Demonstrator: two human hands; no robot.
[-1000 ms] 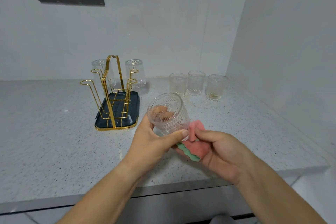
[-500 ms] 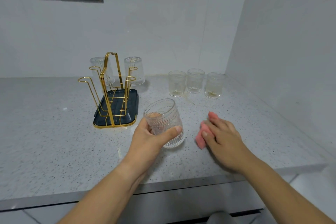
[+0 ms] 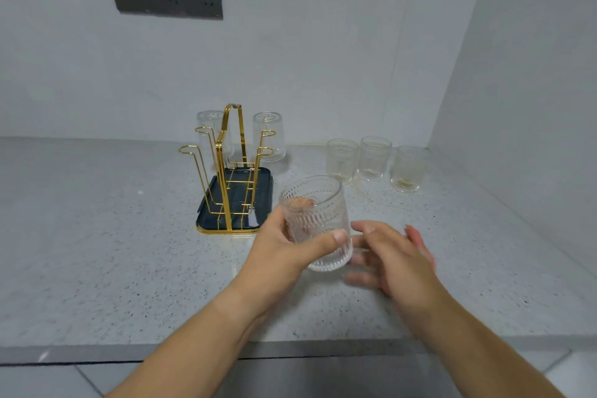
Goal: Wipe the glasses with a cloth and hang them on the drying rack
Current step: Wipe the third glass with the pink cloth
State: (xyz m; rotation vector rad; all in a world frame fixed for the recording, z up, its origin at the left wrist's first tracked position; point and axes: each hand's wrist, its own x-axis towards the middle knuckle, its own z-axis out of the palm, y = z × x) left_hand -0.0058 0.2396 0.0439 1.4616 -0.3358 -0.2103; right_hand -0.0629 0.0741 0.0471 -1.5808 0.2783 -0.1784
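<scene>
Two bare forearms, no sleeves, short trimmed nails.

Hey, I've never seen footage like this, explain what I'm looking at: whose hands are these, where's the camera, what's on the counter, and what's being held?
There is no machine here. A person wears one wide-angle camera on the head, looking forward and down, so the two bare arms are their own. The left hand grips a clear ribbed drinking glass, its fingers wrapped around it. The right hand is open beside the glass; a bit of pink shows behind it, too hidden to identify. On the speckled grey stone counter stands a gold wire drying rack on a dark tray, with two clear glasses hung upside down at its far side. Three more upright ribbed glasses stand near the corner.
</scene>
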